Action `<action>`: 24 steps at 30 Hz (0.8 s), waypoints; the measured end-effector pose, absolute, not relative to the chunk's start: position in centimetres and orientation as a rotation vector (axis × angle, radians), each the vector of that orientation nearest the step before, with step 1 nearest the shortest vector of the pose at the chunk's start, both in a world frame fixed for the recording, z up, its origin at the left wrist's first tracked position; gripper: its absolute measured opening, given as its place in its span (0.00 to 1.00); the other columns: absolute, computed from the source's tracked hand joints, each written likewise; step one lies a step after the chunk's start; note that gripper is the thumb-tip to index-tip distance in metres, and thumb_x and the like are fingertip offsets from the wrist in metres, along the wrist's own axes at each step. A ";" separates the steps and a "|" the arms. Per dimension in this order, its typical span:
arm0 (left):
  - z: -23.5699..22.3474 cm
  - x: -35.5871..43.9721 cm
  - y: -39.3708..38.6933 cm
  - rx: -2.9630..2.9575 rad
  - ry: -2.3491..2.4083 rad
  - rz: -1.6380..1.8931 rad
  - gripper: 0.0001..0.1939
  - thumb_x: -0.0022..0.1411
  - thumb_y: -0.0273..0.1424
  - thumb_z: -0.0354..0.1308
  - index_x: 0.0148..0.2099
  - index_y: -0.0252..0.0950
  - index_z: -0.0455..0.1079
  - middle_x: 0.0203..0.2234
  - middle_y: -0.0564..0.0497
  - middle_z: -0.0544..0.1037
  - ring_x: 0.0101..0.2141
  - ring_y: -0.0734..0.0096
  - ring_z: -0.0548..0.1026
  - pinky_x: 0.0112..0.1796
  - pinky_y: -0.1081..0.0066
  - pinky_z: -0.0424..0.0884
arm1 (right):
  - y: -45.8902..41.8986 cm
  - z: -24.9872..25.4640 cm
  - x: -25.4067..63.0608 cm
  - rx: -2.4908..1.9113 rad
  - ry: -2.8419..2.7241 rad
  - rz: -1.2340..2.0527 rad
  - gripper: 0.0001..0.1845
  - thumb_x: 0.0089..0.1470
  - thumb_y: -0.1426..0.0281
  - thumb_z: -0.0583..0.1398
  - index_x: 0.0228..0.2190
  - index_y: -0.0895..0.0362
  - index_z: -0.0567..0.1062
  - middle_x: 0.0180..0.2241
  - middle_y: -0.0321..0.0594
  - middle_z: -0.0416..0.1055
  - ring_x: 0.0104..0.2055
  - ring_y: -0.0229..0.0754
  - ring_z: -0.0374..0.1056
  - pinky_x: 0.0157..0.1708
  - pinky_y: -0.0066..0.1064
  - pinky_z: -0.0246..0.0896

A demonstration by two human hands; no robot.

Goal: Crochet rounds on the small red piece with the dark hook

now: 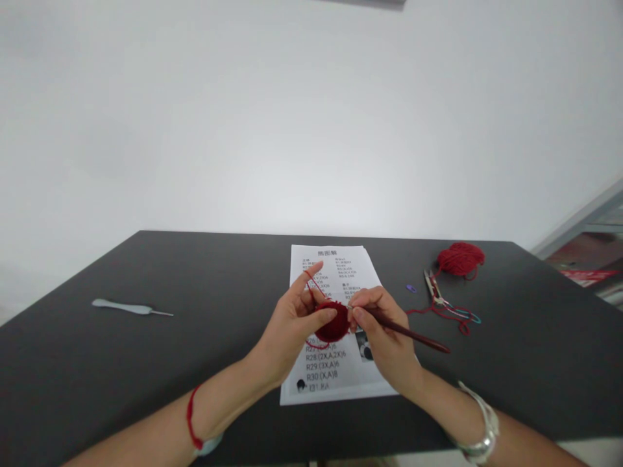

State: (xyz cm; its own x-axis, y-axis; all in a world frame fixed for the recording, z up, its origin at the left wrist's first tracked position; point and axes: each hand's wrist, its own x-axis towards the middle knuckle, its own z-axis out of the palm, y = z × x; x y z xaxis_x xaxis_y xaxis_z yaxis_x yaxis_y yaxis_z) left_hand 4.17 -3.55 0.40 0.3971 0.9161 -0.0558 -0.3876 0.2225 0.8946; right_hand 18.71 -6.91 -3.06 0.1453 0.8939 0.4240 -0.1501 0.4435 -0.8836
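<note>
My left hand (292, 319) pinches a small dark red crochet piece (333, 323) between thumb and fingers. Its index finger points up, with a strand of red yarn (308, 277) looped over it. In my right hand (385, 324) is a crochet hook (413, 335) with a dark reddish-brown handle, held like a pen. The hook's metal tip meets the right edge of the crochet piece; whether it is inside a stitch is too small to tell. Both hands are above a printed pattern sheet (324, 376), hiding its middle part.
A grey-handled crochet hook (124, 307) lies at the left of the dark table (219, 272). Toward the right are a red yarn ball (460, 259), scissors (434, 289) tangled with yarn, and a small purple clip (411, 288). A white wall (302, 130) stands behind the table.
</note>
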 end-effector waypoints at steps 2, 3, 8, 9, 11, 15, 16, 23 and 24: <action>0.4 4.1 -3.5 0.922 0.679 0.992 0.39 0.46 0.22 0.66 0.60 0.39 0.60 0.24 0.58 0.71 0.27 0.76 0.69 0.34 0.72 0.64 | -6.9 -3.0 18.7 -0.784 -1.170 0.908 0.04 0.54 0.69 0.61 0.30 0.55 0.70 0.23 0.32 0.67 0.24 0.35 0.62 0.24 0.27 0.59; 0.4 4.1 -3.5 0.907 0.681 0.987 0.39 0.46 0.22 0.66 0.60 0.39 0.60 0.24 0.58 0.71 0.27 0.76 0.69 0.35 0.72 0.64 | -6.8 -3.0 18.7 -0.770 -1.151 0.933 0.04 0.54 0.69 0.61 0.30 0.55 0.71 0.23 0.32 0.68 0.24 0.35 0.62 0.24 0.27 0.59; 0.3 4.1 -3.4 0.857 0.680 0.966 0.39 0.45 0.22 0.67 0.60 0.41 0.60 0.25 0.58 0.72 0.28 0.75 0.70 0.35 0.71 0.64 | -6.7 -2.9 18.6 -0.732 -1.067 1.047 0.05 0.54 0.67 0.62 0.29 0.55 0.71 0.23 0.32 0.70 0.23 0.34 0.62 0.24 0.27 0.60; 0.3 4.1 -3.4 0.859 0.676 0.970 0.39 0.45 0.22 0.67 0.60 0.41 0.60 0.25 0.58 0.72 0.28 0.75 0.70 0.36 0.71 0.64 | -6.7 -2.9 18.6 -0.729 -1.071 1.036 0.04 0.54 0.68 0.62 0.29 0.55 0.71 0.23 0.32 0.70 0.23 0.34 0.62 0.24 0.27 0.60; 0.3 4.0 -3.4 0.849 0.670 0.974 0.39 0.46 0.21 0.67 0.60 0.41 0.60 0.25 0.58 0.72 0.28 0.75 0.71 0.36 0.71 0.65 | -6.7 -3.0 18.5 -0.715 -1.088 0.990 0.03 0.54 0.70 0.62 0.30 0.54 0.72 0.24 0.32 0.70 0.24 0.34 0.63 0.24 0.26 0.60; 0.5 3.9 -3.2 0.734 0.633 0.873 0.36 0.46 0.19 0.66 0.58 0.38 0.63 0.26 0.56 0.73 0.28 0.75 0.72 0.37 0.70 0.67 | -6.7 -3.1 18.6 -0.637 -1.110 1.016 0.02 0.54 0.72 0.62 0.30 0.54 0.73 0.26 0.32 0.69 0.25 0.33 0.63 0.24 0.25 0.59; 0.6 3.8 -3.2 0.712 0.626 0.849 0.36 0.45 0.19 0.66 0.57 0.37 0.63 0.26 0.56 0.74 0.28 0.75 0.72 0.37 0.70 0.67 | -6.6 -3.0 18.7 -0.618 -1.107 1.043 0.02 0.54 0.72 0.62 0.30 0.53 0.73 0.27 0.32 0.69 0.25 0.33 0.63 0.24 0.25 0.59; 1.0 3.3 -2.6 0.773 0.645 0.876 0.33 0.44 0.19 0.65 0.55 0.36 0.65 0.26 0.54 0.76 0.25 0.77 0.71 0.32 0.74 0.65 | -6.5 -2.6 19.3 -0.660 -1.131 0.993 0.04 0.53 0.71 0.63 0.28 0.54 0.71 0.28 0.33 0.67 0.22 0.33 0.62 0.21 0.26 0.57; 1.1 3.3 -2.6 0.784 0.643 0.872 0.33 0.44 0.19 0.65 0.54 0.36 0.65 0.26 0.54 0.76 0.25 0.77 0.71 0.31 0.75 0.65 | -6.5 -2.6 19.4 -0.676 -1.154 0.973 0.04 0.52 0.72 0.63 0.28 0.54 0.71 0.28 0.33 0.66 0.23 0.33 0.61 0.21 0.27 0.57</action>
